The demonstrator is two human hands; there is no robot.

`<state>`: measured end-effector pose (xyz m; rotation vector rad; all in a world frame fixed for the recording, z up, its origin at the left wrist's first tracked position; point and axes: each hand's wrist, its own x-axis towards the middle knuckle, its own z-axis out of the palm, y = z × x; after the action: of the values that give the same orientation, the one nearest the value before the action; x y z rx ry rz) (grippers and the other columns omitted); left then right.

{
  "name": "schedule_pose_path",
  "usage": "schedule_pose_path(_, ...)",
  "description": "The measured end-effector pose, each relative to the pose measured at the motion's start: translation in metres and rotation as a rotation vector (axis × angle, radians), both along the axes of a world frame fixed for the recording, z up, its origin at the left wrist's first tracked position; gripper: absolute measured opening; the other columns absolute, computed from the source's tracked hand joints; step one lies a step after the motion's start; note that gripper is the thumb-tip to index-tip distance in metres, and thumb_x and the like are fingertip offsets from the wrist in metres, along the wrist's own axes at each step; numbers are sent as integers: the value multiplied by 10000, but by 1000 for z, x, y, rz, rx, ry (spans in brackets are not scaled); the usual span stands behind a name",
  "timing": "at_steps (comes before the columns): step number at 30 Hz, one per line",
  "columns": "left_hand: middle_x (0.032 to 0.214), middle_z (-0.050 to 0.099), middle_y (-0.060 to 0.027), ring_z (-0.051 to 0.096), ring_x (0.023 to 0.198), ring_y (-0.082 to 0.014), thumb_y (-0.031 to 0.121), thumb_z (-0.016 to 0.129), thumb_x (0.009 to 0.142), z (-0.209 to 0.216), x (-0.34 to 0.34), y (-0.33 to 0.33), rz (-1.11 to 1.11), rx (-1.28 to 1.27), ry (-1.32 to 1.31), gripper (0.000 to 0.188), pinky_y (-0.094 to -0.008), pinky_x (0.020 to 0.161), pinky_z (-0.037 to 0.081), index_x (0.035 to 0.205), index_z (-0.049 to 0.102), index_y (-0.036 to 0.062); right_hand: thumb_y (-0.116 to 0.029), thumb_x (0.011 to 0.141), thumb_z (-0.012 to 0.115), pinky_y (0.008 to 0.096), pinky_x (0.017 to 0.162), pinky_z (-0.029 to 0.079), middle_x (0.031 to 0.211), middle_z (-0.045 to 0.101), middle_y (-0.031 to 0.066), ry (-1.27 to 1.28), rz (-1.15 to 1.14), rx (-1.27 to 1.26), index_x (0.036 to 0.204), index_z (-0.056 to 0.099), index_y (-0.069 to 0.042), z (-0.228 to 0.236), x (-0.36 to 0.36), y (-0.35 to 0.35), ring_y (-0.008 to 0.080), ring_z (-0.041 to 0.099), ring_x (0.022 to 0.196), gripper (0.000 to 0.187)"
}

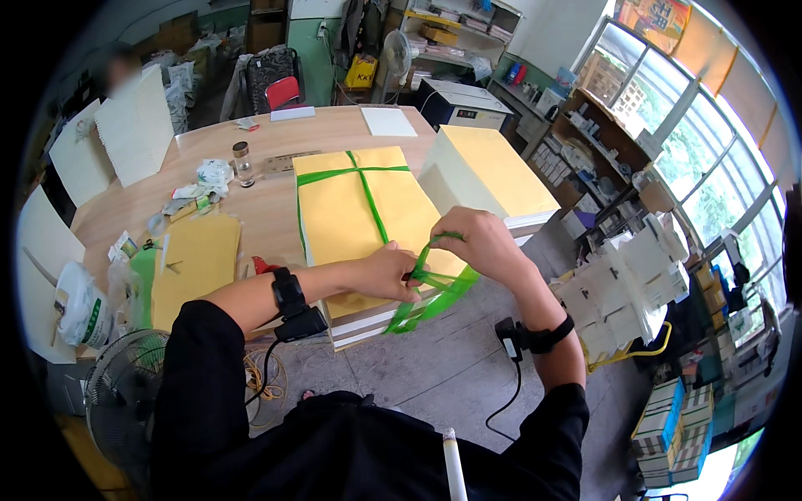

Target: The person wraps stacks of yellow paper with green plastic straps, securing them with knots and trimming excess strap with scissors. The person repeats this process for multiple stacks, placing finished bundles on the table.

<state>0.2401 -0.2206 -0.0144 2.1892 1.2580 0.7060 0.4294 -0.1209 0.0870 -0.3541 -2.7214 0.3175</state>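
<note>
A paper stack [334, 225] with a yellow top sheet sits at the table's near edge, its white page edges showing toward me. Green plastic strap [370, 204] crosses over its top. At the near right corner, my left hand [388, 271] pinches the strap low against the stack. Just to its right, my right hand [483, 242] is closed on a loop of the same strap, raised slightly above the yellow sheet. A loose green length hangs over the near edge below both hands. The fingers partly hide where the strands meet.
Another yellow-topped stack [493, 167] stands close on the right. Leftward on the table [276, 200] are yellow sheets [200, 259], a glass jar [242, 164] and a white tub [82, 305]. A standing fan [125, 376] is at lower left. A person [121, 71] is at far left.
</note>
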Motion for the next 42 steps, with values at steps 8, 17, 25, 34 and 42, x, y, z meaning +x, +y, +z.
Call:
schedule_pose_path(8, 629, 553, -89, 522, 656, -282, 468, 475, 1005, -9, 8, -1, 208, 99, -56, 543, -415, 900, 381, 628, 585, 93, -396, 863, 727, 410, 633, 491, 723, 672, 150, -242, -203, -303, 832, 693, -25, -47, 43, 59, 306, 669, 727, 374)
schedule_pose_path(17, 1186, 679, -176, 539, 1299, -330, 482, 214, 1091, 3, -19, 0, -2, -156, -741, 622, -432, 1226, 191, 908, 618, 46, -583, 951, 534, 492, 716, 521, 783, 696, 197, -153, -700, 19, 792, 719, -55, -117, 57, 110, 397, 678, 792, 582)
schedule_pose_path(25, 704, 469, -19, 569, 1190, -277, 495, 244, 1087, -8, -44, -1, -124, -404, -850, 559, -471, 1186, 238, 719, 402, 106, -533, 986, 460, 508, 718, 530, 752, 688, 210, -99, -865, 47, 732, 716, -38, -175, 40, 127, 411, 679, 772, 612)
schedule_pose_path(34, 1267, 679, -28, 492, 1316, -321, 319, 577, 966, 17, -55, -42, 101, 321, 308, 329, -524, 1137, 323, 727, 498, 108, -341, 957, 630, 416, 631, 530, 748, 703, 123, 259, -166, -805, 939, 698, 13, -288, 45, 111, 253, 709, 729, 360)
schedule_pose_path(42, 1391, 481, -230, 382, 1361, -457, 547, 355, 1050, -3, -59, -53, 324, 182, 312, 549, -579, 1134, 265, 732, 440, 108, -334, 897, 741, 235, 445, 220, 580, 463, -55, 551, 174, -1928, 800, 672, -49, -424, 114, 131, 46, 308, 466, 309)
